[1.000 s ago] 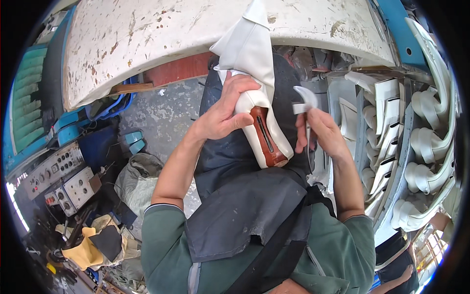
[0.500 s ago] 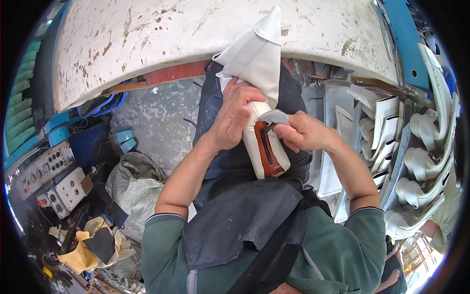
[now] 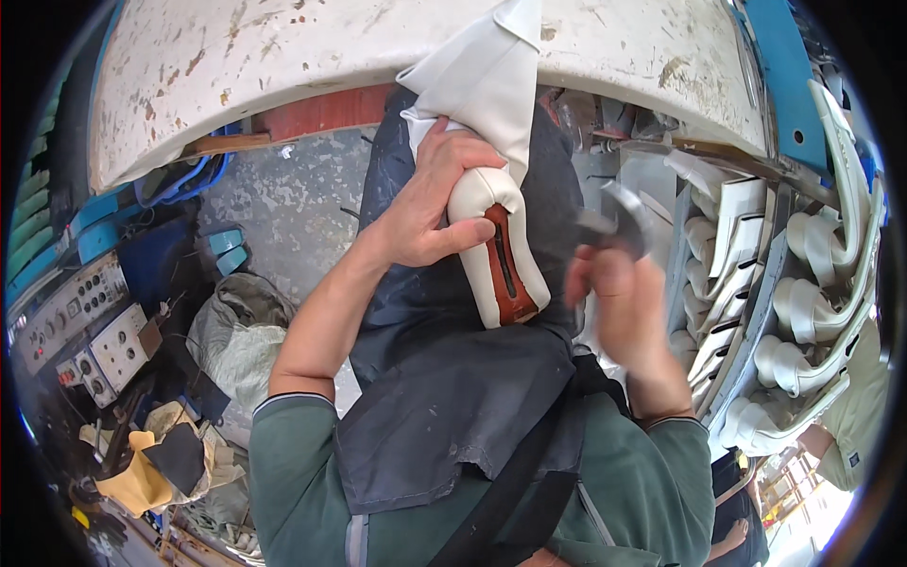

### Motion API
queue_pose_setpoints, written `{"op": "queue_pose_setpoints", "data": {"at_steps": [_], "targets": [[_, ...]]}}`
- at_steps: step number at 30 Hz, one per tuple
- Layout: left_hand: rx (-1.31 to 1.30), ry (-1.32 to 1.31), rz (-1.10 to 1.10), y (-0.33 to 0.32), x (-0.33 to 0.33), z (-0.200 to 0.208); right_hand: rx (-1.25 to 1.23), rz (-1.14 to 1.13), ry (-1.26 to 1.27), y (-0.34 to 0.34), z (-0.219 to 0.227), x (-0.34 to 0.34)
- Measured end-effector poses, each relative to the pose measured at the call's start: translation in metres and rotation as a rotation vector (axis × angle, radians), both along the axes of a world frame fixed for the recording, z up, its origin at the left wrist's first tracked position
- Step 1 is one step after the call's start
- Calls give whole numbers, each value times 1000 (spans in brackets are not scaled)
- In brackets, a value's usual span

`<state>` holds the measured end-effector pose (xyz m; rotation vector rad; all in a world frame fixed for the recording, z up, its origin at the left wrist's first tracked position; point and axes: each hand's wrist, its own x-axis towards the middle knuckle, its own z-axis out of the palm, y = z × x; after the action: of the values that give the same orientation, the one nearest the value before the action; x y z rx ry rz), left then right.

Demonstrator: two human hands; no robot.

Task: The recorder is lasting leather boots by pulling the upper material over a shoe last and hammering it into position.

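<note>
A white leather boot (image 3: 534, 260) lies sole up across my lap. Its brown insole (image 3: 516, 292), with a long dark slot, faces me, and its loose white shaft (image 3: 480, 87) reaches over the bench edge. My left hand (image 3: 444, 203) is wrapped round the boot at the base of the shaft, the thumb lying across onto the insole's edge. To the right of the boot and apart from it, my right hand (image 3: 619, 298) grips a shoemaker's hammer (image 3: 616, 223). Hand and hammer are smeared by motion; the handle is mostly hidden in the fist.
A scuffed white workbench (image 3: 331, 47) runs across the far side. Several white boots (image 3: 812, 312) stand on a rack (image 3: 742, 312) at my right. At my left are control boxes (image 3: 109, 350), a grey sack (image 3: 241, 326) and leather scraps (image 3: 142, 477). Another person's sleeve (image 3: 855, 425) shows at the far right.
My right hand has swung away from the boot to the right, taking the hammer off the sole. My left thumb has moved onto the insole's edge.
</note>
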<state>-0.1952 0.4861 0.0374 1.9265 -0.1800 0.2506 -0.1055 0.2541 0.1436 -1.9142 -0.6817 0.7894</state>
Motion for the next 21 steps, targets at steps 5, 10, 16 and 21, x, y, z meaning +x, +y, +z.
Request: {"op": "queue_pose_setpoints", "data": {"at_steps": [5,10,16,21], "targets": [[-94,-103,154,-17,5,-5,-358,206,-291,19,11,-12],[-93,-18,222,-22,6,-5,-479,242,-438,29,4,-10],[-147,-107,305,-25,8,-10,-305,152,-479,41,0,-8],[-125,-123,321,-27,8,-9,33,273,-494,34,17,-8]]}}
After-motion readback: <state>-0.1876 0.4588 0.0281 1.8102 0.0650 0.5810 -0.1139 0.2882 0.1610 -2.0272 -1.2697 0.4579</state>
